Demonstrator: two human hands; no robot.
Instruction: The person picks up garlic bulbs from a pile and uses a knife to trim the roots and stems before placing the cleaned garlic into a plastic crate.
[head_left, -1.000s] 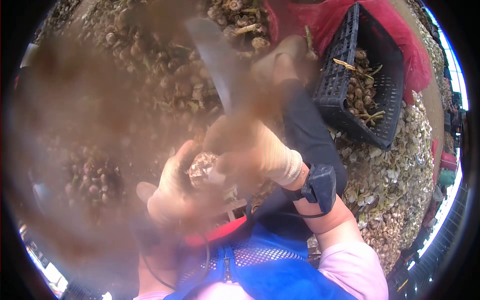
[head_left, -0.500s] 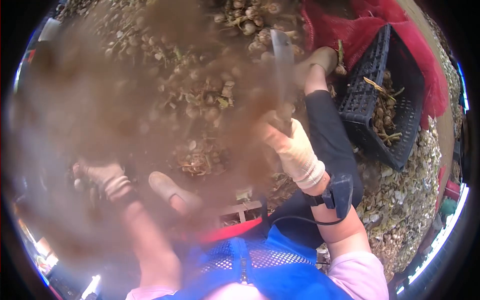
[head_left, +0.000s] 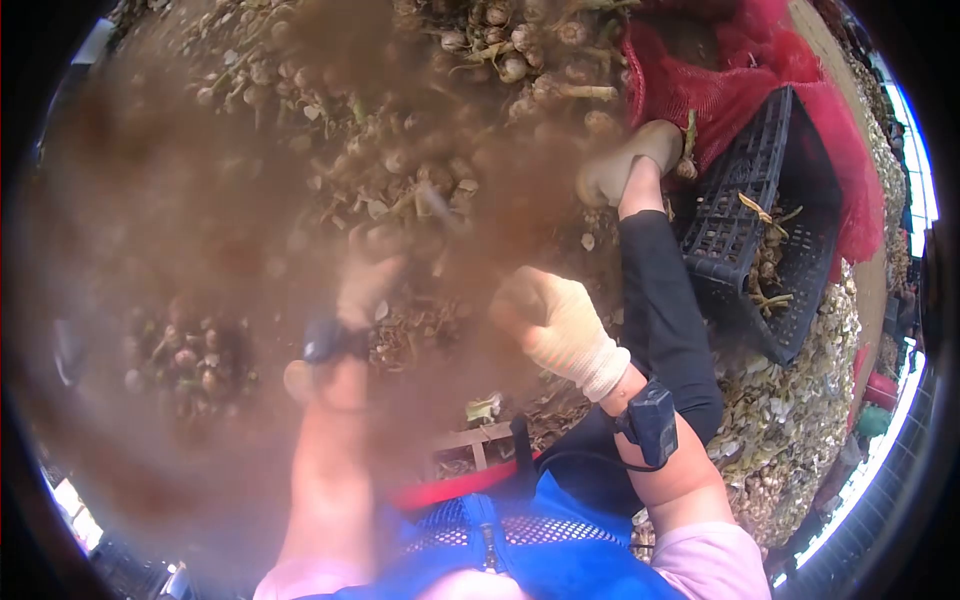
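Garlic bulbs [head_left: 430,185], pale, papery-skinned, with dry stems, lie heaped loose on the ground. The heap starts under the left hand and spreads beyond both hands. A brown smear on the lens blurs the left half of the view.

Nearest the camera: blue mesh vest [head_left: 500,530] and pink sleeve [head_left: 710,565].

Right forearm is bare, with a black boxy wrist device [head_left: 650,420] strapped just behind the glove cuff.

Right hand [head_left: 548,318], in a cream knit glove, is curled into a tight fist, knuckles up. Whatever is inside the fist cannot be made out. It hangs over the near edge of the heap, with scraps and skins below it.

Left hand [head_left: 365,285], also in a light glove, is reached forward with its fingertips at the bulbs. It is heavily blurred, so I cannot tell how far it is open or whether it has hold of a bulb. A dark band [head_left: 335,342] sits on its wrist.

Left of the left hand, a smaller cluster of purplish bulbs [head_left: 180,360] shows dimly through the smear.

Right of the right hand, a black trouser leg [head_left: 660,300] stretches forward and ends in a light-coloured shoe [head_left: 625,165] that rests at the edge of the heap.

Beyond that leg stands a black slotted plastic crate [head_left: 735,215], tilted, with bulbs and stems inside. It sits against a red mesh sack [head_left: 720,70].

Right of the crate is a bank of whitish garlic skins [head_left: 800,400].
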